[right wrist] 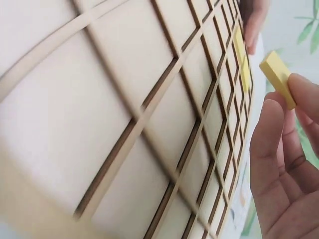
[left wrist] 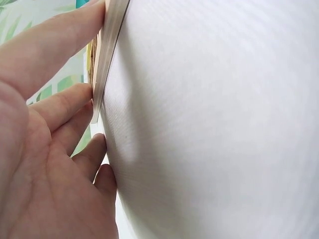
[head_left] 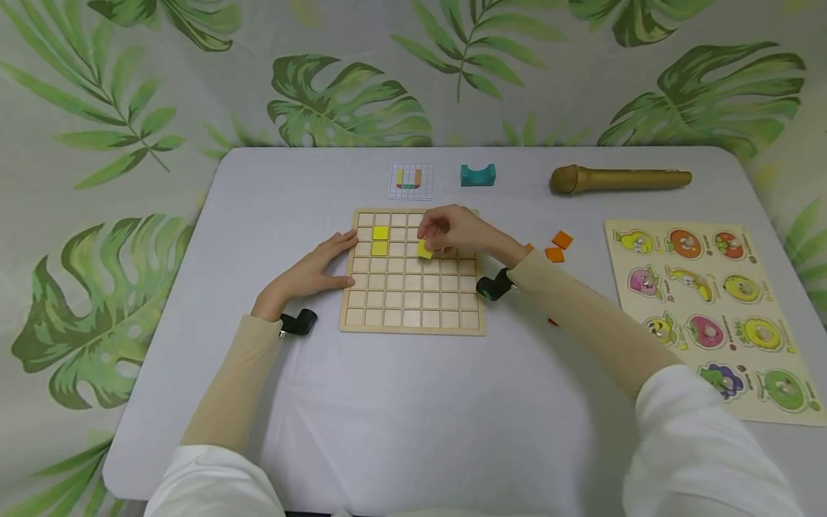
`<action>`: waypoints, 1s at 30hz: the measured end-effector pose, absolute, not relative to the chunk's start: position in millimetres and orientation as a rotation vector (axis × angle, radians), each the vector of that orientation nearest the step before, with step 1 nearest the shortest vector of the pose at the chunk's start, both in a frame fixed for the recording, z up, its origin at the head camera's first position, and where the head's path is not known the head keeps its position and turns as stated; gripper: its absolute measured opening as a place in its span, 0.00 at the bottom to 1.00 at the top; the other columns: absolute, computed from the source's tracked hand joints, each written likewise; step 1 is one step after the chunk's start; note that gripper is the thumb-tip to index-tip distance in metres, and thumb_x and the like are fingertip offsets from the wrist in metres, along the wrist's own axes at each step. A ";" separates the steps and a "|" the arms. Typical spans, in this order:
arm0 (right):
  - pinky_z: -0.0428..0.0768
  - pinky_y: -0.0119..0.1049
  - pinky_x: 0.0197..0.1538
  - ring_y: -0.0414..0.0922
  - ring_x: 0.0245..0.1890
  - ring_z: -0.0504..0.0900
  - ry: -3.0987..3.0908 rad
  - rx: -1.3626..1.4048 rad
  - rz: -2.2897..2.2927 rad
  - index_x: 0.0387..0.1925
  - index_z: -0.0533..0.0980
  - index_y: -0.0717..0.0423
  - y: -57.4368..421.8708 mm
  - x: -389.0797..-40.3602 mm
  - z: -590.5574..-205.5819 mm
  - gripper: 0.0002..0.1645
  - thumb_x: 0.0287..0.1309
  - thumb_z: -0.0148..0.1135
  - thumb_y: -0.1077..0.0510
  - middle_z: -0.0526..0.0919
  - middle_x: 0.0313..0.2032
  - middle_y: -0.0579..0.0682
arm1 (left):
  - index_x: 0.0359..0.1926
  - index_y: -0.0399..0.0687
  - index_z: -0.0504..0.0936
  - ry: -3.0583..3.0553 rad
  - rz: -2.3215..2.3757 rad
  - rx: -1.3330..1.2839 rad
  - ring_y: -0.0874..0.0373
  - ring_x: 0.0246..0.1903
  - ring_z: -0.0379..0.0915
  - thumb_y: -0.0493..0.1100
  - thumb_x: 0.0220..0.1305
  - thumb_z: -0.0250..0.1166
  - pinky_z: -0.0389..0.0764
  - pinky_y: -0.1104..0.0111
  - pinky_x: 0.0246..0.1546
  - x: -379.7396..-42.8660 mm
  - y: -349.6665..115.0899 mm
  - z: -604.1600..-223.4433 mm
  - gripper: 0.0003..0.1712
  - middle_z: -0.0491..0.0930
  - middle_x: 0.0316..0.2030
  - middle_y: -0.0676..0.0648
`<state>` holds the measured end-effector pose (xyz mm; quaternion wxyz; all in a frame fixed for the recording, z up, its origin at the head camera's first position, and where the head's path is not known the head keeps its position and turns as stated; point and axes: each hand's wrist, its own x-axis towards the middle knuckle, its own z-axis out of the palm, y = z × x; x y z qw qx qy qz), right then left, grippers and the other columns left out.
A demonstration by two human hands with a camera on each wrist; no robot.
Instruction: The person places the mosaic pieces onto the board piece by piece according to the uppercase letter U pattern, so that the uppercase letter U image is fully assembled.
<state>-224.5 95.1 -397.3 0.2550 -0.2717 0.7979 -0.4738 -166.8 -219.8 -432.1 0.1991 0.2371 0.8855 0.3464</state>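
A wooden grid board (head_left: 411, 332) lies on the white table, with two yellow square tiles (head_left: 380, 240) set one above the other in its second column. Over the upper right part of the board, my right hand (head_left: 455, 228) pinches another yellow tile (right wrist: 277, 78) between thumb and fingertips. That tile is held tilted above the cells in the right wrist view. My left hand (head_left: 311, 269) rests at the board's left edge, thumb and fingers spread, fingertips against the wooden rim (left wrist: 110, 45).
Several orange tiles (head_left: 562, 239) lie right of the board, partly behind my right forearm. Beyond the board are a pattern card (head_left: 411, 182), a teal block (head_left: 477, 176) and a gold microphone (head_left: 620, 179). A fruit puzzle board (head_left: 686, 287) occupies the right side.
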 end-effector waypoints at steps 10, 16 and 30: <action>0.75 0.33 0.34 0.46 0.28 0.75 2.165 -0.813 -1.221 0.38 0.79 0.63 44.3 -225.1 -407.6 0.08 0.54 0.61 0.69 0.78 0.29 0.52 | 0.74 0.41 0.50 2.479 0.962 0.655 0.49 0.73 0.27 0.48 0.63 0.66 0.38 0.49 0.68 -168.1 -221.6 -434.4 0.47 0.41 0.75 0.48; 0.71 0.31 0.34 0.42 0.28 0.74 2.274 -0.840 -1.110 0.34 0.79 0.61 22.6 -219.6 -410.4 0.05 0.54 0.63 0.69 0.79 0.27 0.50 | 0.74 0.41 0.51 2.478 0.969 0.664 0.49 0.73 0.27 0.48 0.62 0.66 0.38 0.48 0.68 -167.4 -221.7 -432.3 0.47 0.41 0.75 0.48; 0.70 0.31 0.33 0.43 0.27 0.72 2.471 -1.049 -0.885 0.30 0.78 0.62 6.3 -205.0 -411.6 0.04 0.56 0.59 0.71 0.77 0.25 0.50 | 0.74 0.39 0.50 2.474 0.978 0.683 0.48 0.73 0.27 0.46 0.63 0.66 0.38 0.49 0.69 -168.0 -220.7 -432.6 0.47 0.41 0.75 0.46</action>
